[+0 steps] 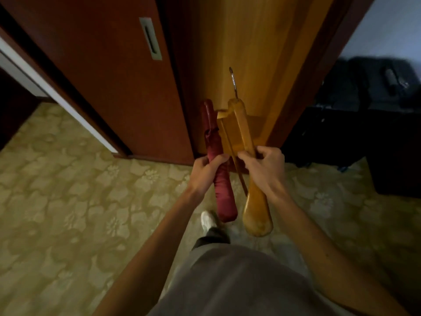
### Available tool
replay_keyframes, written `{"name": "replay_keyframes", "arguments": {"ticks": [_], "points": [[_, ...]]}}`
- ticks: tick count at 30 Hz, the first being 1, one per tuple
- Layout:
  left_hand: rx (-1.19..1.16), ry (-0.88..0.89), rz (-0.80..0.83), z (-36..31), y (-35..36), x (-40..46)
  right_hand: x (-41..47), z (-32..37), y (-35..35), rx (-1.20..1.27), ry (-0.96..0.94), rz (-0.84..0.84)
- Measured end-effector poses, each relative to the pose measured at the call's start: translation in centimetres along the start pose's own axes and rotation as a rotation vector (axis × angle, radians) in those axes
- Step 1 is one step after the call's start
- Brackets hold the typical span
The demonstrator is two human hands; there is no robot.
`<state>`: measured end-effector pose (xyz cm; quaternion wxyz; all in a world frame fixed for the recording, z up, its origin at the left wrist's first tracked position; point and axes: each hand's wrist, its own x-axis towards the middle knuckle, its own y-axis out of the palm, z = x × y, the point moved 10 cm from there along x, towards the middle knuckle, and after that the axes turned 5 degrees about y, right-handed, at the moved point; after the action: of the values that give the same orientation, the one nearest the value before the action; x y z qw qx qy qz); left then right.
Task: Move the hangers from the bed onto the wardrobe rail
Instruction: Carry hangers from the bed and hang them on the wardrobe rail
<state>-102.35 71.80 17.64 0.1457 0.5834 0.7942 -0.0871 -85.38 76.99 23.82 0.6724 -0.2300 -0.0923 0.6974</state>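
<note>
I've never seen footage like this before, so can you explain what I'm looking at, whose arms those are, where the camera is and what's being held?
There is no machine here. A person wears a wide-angle camera on the head, pointing forward and down, so you see their own two arms reaching out from the bottom of the single picture.

The left hand grips a red padded hanger. The right hand grips a wooden hanger, whose metal hook points up and away from the person.

Ahead is a wardrobe: a dark reddish sliding door with a recessed metal handle, and beside it the lighter wooden inside. No rail shows in this picture.

Below is patterned yellowish carpet, with the person's foot in a white shoe. Dark bags sit at the right.
</note>
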Motion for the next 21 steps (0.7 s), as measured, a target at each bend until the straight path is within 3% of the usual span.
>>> {"name": "replay_keyframes", "arguments": {"ticks": [8,21], "points": [[0.045,0.060,0.168,-12.0,0.8,17.5,15.3,10.1,2.0,0.026,0.003,-0.094],[0.132,0.339,0.255,-40.7,7.6,36.8,35.8,31.9,-6.8,0.166,-0.209,-0.255]]}}
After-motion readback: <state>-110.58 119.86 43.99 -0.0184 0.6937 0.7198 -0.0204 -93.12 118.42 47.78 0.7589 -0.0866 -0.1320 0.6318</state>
